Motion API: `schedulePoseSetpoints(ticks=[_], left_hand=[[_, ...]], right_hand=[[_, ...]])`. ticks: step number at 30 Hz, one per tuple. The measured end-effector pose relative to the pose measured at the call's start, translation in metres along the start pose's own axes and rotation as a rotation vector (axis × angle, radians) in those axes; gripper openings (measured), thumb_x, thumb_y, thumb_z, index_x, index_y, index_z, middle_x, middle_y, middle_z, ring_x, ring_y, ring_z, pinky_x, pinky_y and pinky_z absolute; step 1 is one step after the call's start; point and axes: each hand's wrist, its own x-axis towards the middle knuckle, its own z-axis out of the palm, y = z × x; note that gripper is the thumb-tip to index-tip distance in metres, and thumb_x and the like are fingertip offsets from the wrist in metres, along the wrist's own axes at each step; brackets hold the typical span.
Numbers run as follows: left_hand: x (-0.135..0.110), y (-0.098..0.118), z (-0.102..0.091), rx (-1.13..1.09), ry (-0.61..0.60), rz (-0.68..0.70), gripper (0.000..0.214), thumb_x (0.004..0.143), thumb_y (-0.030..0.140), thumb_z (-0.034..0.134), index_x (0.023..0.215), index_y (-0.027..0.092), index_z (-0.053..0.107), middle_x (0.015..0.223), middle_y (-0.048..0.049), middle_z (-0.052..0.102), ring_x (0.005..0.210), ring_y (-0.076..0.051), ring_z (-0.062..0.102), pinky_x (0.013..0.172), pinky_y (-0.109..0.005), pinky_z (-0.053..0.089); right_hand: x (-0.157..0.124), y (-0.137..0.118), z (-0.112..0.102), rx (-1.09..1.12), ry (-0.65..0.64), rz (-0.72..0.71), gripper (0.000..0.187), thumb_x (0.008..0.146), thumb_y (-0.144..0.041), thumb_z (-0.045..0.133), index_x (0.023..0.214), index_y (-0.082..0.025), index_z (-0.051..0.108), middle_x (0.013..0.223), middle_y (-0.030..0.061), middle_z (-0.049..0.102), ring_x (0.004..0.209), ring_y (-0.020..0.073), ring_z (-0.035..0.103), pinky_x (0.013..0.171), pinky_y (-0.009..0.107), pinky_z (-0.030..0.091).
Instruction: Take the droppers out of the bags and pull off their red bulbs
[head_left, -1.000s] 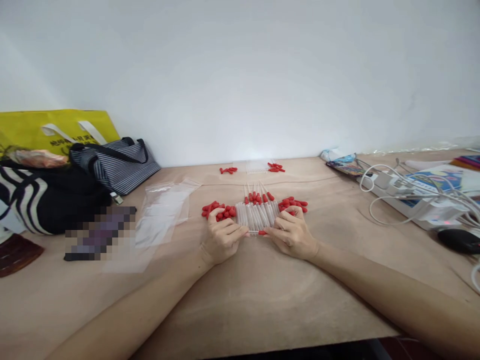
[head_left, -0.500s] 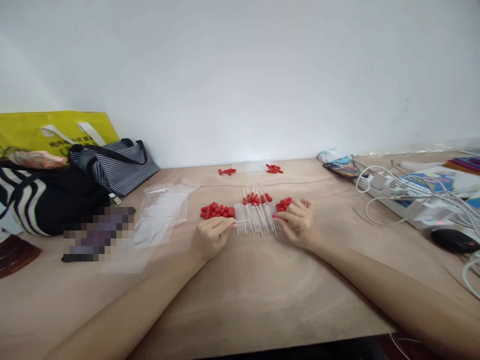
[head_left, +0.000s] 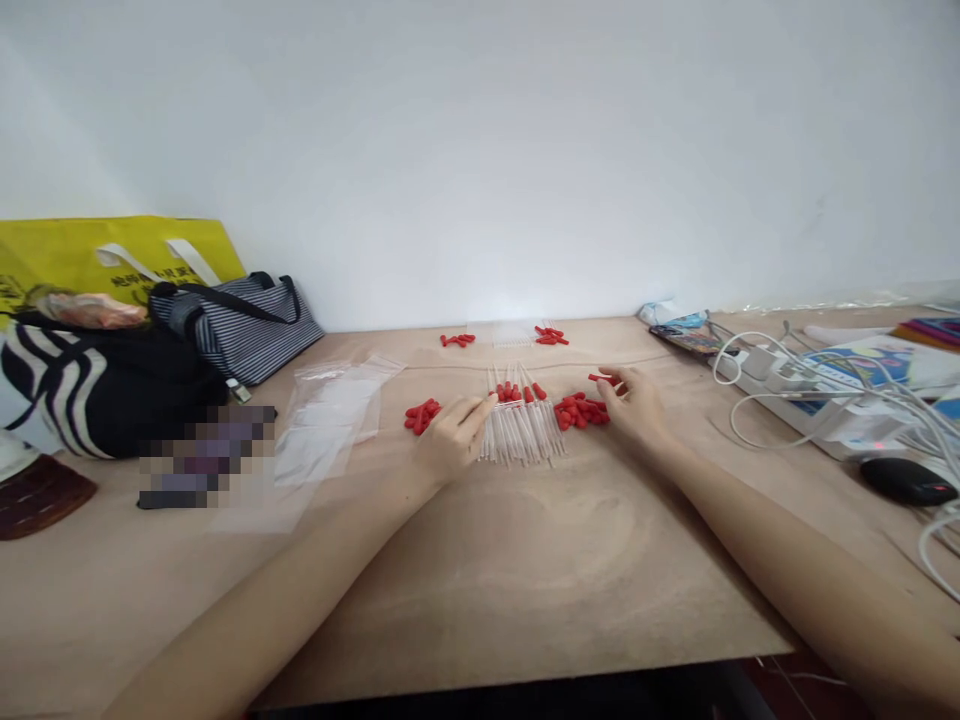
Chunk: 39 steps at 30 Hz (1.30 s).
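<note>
My left hand is closed in a pinch on a thin clear tube that points right, its far part hard to make out against the others. Beneath and beside it lies a row of clear tubes. My right hand pinches a red rubber bulb above the right-hand pile of red bulbs. Another pile of red bulbs is partly hidden behind my left hand. Just beyond the row lie several tubes with red bulbs on their ends.
Clear plastic bags lie on the left, near a striped bag. At the back are more red bulbs and red-tipped tubes. On the right sit a power strip with white cables and a black mouse.
My right hand has moved away to the right and up from the tube row, with a red bulb in its fingers. My left hand has shifted slightly right and up, still holding a tube.
</note>
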Motion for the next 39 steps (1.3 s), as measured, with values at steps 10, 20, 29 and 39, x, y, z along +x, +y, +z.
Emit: schedulePoseSetpoints(ticks=[10,20,29,39], left_hand=[[0.028,0.032,0.038,-0.031,-0.09,-0.165,0.016,0.079,0.013,0.044,0.077,0.014,0.06,0.07,-0.0036,0.062,0.063,-0.015,0.059,0.059,-0.026,0.047],[0.034,0.047,0.043,-0.028,-0.133,-0.246,0.012,0.074,0.017,0.052,0.063,0.016,0.055,0.062,-0.0018,0.055,0.056,-0.013,0.052,0.053,-0.026,0.042],[0.024,0.047,0.032,-0.148,-0.184,-0.153,0.053,0.055,0.06,0.065,0.081,0.014,0.063,0.08,-0.0074,0.057,0.078,-0.022,0.051,0.072,-0.037,0.044],[0.023,0.043,0.036,-0.152,-0.278,0.0,0.038,0.071,0.055,0.056,0.091,0.025,0.067,0.11,-0.007,0.056,0.104,-0.024,0.046,0.097,-0.049,0.022]], right_hand=[[0.002,0.008,0.007,-0.032,-0.103,0.202,0.034,0.068,-0.05,0.053,0.076,-0.018,0.062,0.071,0.0035,0.063,0.065,0.0166,0.055,0.065,0.03,0.036],[0.001,0.002,0.008,-0.076,-0.155,0.207,0.038,0.075,-0.054,0.045,0.075,-0.022,0.065,0.068,0.0012,0.065,0.069,0.0192,0.057,0.076,0.037,0.031],[0.001,0.003,0.009,-0.121,-0.15,0.169,0.038,0.076,-0.053,0.043,0.074,-0.021,0.064,0.068,0.0021,0.065,0.07,0.0198,0.057,0.074,0.037,0.031],[0.0,0.0,0.007,-0.128,-0.136,0.132,0.038,0.077,-0.051,0.043,0.075,-0.021,0.064,0.072,0.003,0.066,0.071,0.0195,0.056,0.074,0.036,0.029]])
